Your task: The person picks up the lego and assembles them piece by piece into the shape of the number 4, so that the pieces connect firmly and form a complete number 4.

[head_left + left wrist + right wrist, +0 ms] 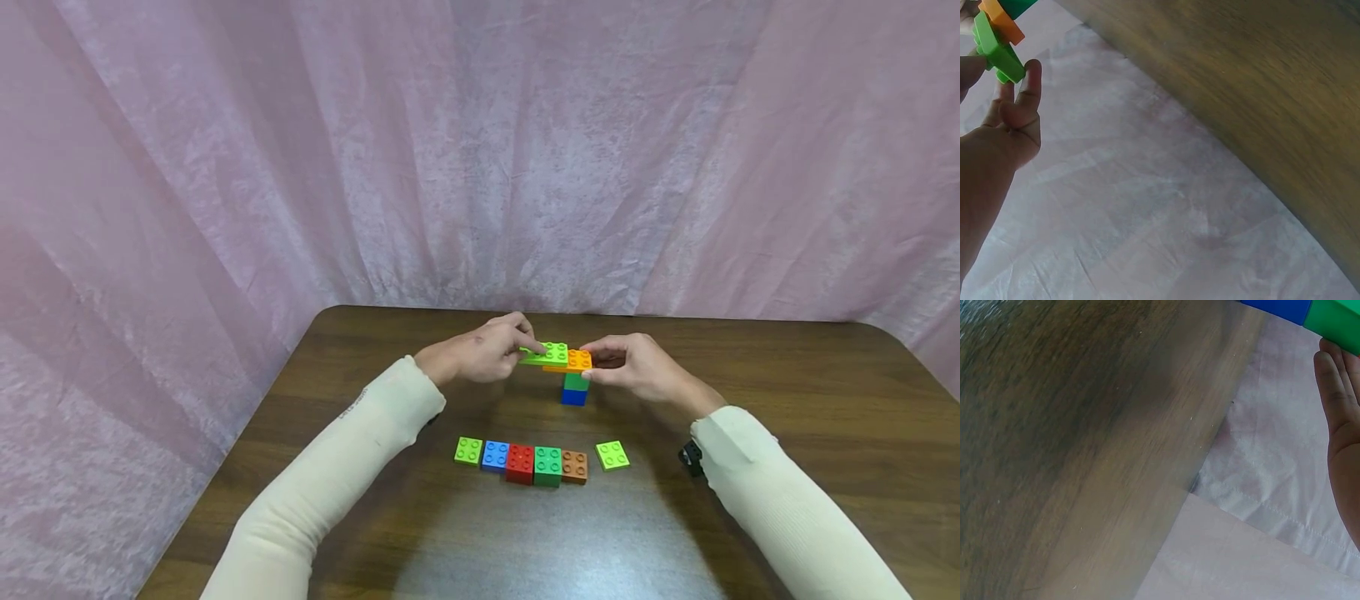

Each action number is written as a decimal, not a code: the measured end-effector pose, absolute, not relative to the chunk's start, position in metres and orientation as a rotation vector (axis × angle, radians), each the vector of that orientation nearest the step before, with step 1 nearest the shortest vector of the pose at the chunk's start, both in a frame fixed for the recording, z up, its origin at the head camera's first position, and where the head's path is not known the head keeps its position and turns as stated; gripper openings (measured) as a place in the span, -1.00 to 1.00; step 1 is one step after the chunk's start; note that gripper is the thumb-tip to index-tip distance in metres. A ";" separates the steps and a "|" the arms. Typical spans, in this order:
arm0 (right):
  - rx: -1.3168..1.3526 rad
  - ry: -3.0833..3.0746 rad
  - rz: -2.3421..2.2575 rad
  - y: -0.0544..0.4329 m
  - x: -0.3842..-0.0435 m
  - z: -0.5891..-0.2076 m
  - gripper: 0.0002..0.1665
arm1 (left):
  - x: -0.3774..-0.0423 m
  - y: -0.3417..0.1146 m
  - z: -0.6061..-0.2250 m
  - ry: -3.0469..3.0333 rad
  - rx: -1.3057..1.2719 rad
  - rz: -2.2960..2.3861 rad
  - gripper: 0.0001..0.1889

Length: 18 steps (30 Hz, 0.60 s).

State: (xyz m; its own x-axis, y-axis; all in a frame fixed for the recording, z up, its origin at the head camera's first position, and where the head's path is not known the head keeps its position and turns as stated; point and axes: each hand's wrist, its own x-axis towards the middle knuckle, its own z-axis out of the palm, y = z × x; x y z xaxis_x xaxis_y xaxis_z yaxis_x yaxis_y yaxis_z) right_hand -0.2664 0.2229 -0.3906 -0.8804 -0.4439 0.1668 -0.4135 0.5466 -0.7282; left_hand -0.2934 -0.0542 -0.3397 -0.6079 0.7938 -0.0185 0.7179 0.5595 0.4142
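Observation:
A small tower stands towards the back of the table, with a blue brick (573, 398) at the bottom, a green brick (576, 382) above it and an orange brick (579, 360) across the top, jutting left. A long lime brick (555, 353) overlaps the orange one's left part. My left hand (495, 346) pinches the lime brick's left end; its thumb and fingertips show at the brick in the left wrist view. From the right, my right hand (641, 367) grips the orange brick's end, thumb in front. Its fingers lie along the green brick in the right wrist view.
Nearer the front, a row holds a lime brick (468, 451), a blue brick (495, 456), a red brick (520, 463), a green brick (547, 467) and a brown brick (574, 467). Another lime brick (612, 455) lies apart at right. Pink curtain (480, 167) hangs behind the table (787, 375).

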 end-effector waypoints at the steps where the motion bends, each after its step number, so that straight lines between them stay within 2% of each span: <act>1: -0.756 2.727 -1.273 0.223 -0.266 -0.391 -0.53 | -0.293 -0.054 -0.340 2.590 1.274 0.551 -0.57; 18: -0.756 2.753 -1.232 0.223 -0.270 -0.392 -0.52 | -0.290 -0.055 -0.347 2.606 1.310 0.565 -0.54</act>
